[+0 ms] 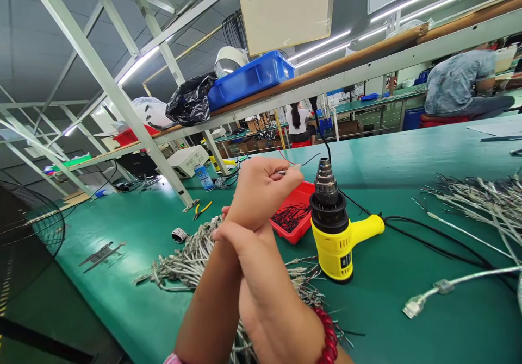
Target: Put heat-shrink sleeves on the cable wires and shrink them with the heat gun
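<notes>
My left hand (265, 190) is raised in front of me, back towards the camera. Its thumb and forefinger pinch a cable (297, 167), whose thin red and dark wires stick out past the fingertips. My right hand (240, 239), below a red bead bracelet, crosses over and is closed around my left wrist; most of its fingers are hidden. Beneath my arms lies a pile of clear-sheathed cables (191, 261). Just right of my left hand stands a yellow heat gun (332, 239), nozzle upward. Behind my left hand, a red tray (294, 237) contains short black tube pieces.
More cables (481, 195) lie at right, near a USB plug (414, 307). Yellow-handled cutters (203, 209), a blue spray can (204, 178) and a shelf post (163, 174) stand left. A blue bin (253, 79) rests overhead. Two people sit farther back.
</notes>
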Motion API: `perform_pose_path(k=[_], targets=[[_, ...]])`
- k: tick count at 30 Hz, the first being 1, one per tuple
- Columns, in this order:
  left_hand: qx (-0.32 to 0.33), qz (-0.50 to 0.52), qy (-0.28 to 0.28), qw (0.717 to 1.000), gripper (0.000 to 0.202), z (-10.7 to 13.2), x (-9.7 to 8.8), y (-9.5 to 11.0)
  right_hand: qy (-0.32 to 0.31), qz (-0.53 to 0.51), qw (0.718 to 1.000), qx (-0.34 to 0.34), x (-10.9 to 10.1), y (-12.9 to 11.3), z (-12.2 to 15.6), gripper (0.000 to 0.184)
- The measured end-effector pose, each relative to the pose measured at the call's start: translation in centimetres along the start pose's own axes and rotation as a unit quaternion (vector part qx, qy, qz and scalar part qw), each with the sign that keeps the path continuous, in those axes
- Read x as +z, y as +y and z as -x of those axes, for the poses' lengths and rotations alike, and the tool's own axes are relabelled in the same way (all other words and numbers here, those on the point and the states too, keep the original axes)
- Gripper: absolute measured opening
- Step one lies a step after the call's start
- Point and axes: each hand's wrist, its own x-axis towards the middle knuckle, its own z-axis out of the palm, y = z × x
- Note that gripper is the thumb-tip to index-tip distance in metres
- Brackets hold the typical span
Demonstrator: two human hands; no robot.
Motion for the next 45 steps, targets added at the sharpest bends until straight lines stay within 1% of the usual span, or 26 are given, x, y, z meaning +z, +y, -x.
perform_pose_path(k=[3, 6, 8, 10, 16, 22, 25, 33, 37, 43, 45], targets=[[0.005, 0.016, 0.012, 1.0, 0.035, -0.6, 0.8, -0.8, 0.001, -0.012, 1.0, -0.007, -0.3, -0.4, -0.9, 0.044], [-0.007, 0.052, 0.006, 0.999, 0.034, -1.3, 1.7, -1.7, 0.011, -0.034, 0.999, -0.017, -0.7, -0.8, -1.7, 0.045], [-0.015, 0.068, -0.005, 0.998, 0.034, -1.6, 2.1, -2.1, 0.028, -0.041, 0.998, -0.024, -0.9, -0.9, -2.1, 0.042], [-0.017, 0.073, -0.013, 0.997, 0.034, -1.8, 2.3, -2.1, 0.034, -0.042, 0.998, -0.032, -1.1, -1.1, -2.2, 0.04], [-0.004, 0.073, -0.005, 0.997, 0.035, -2.2, 2.5, -1.5, 0.028, -0.044, 0.997, -0.049, -1.2, -1.6, -2.0, 0.036], [-0.009, 0.06, -0.005, 0.998, 0.035, -2.6, 3.1, -1.8, 0.041, -0.036, 0.997, -0.055, -1.5, -1.9, -2.3, 0.031], [-0.006, 0.063, -0.012, 0.998, 0.035, -2.7, 3.3, -1.8, 0.046, -0.035, 0.997, -0.055, -1.5, -2.0, -2.5, 0.032], [0.001, 0.057, -0.021, 0.998, 0.035, -2.8, 3.2, -1.7, 0.039, -0.03, 0.997, -0.058, -1.7, -1.9, -2.6, 0.033], [-0.006, 0.055, -0.023, 0.998, 0.033, -2.6, 2.9, -1.7, 0.027, -0.021, 0.997, -0.064, -1.7, -1.7, -2.4, 0.035], [-0.008, 0.049, -0.021, 0.999, 0.035, -2.0, 2.3, -1.4, 0.028, -0.034, 0.998, -0.045, -1.3, -1.3, -2.0, 0.036], [-0.011, 0.043, -0.027, 0.999, 0.036, -1.8, 2.1, -1.3, 0.017, -0.034, 0.998, -0.045, -1.2, -1.0, -1.9, 0.036]])
